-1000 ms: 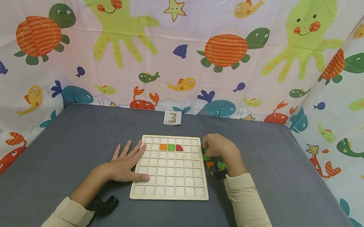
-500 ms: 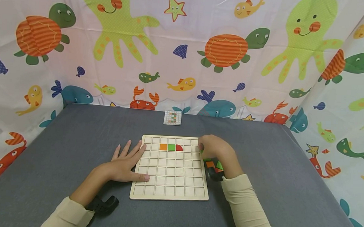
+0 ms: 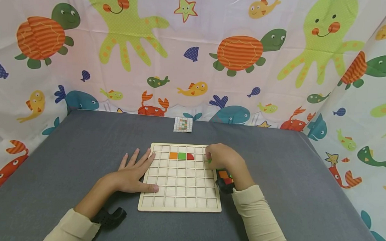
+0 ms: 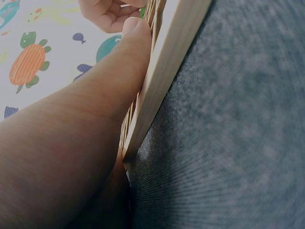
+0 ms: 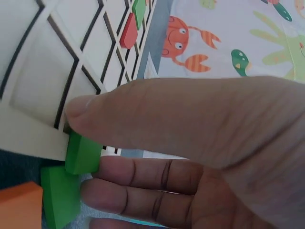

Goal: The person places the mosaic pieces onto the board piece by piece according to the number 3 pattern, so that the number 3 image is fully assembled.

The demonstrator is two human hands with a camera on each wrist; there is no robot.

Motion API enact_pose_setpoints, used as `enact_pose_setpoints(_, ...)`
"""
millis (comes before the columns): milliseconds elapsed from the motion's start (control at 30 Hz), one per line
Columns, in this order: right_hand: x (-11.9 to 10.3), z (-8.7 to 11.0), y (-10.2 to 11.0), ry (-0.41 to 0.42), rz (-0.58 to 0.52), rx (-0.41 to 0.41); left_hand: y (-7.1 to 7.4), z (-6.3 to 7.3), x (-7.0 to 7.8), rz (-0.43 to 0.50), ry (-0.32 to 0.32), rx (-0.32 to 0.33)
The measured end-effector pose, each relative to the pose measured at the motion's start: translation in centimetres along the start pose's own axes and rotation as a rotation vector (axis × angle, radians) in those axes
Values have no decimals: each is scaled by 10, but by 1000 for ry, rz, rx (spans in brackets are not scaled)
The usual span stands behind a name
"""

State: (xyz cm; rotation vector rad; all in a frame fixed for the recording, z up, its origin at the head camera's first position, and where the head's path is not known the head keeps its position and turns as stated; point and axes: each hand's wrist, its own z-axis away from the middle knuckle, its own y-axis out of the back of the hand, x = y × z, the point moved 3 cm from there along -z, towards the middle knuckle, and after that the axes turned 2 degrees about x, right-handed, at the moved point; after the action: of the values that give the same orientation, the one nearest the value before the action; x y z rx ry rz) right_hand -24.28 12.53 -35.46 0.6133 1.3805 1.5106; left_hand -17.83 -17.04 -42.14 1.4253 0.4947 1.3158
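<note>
Shifted leftward over the board (image 3: pixel 189 183), the right hand (image 3: pixel 224 157) pinches a green block (image 5: pixel 84 155), seemingly at its fingertips (image 5: pixel 113 171); left hand (image 3: pixel 129 175) spread.

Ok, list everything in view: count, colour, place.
table: one, grey, foreground
board: one, pale wood with a grid, on the table
board tiles: three, orange, green, red from left, second row from the far edge
held piece: one, green, board's right edge
loose pieces: several, partly hidden, orange, red, green, right of board
card: one, white with coloured squares, beyond board
backdrop: one, white with sea animals, behind table
wrist devices: two, black, one per wrist
sleeves: two, cream, forearms
left hand: one, resting on board's left side
right hand: one, pinching the held piece
</note>
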Motion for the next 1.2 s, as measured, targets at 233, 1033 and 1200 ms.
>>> enact_pose_setpoints(233, -7, -1, -1, 35, -21, 13, -4, -3, -4, -13, 9, 2)
enact_pose_setpoints(1033, -26, -9, -9, 114, -62, 64, -6, -5, -7, -17, 4, 20)
enact_pose_setpoints(1200, -30, -11, -11, 143, -48, 78, -9, -8, -10, -35, 18, 14)
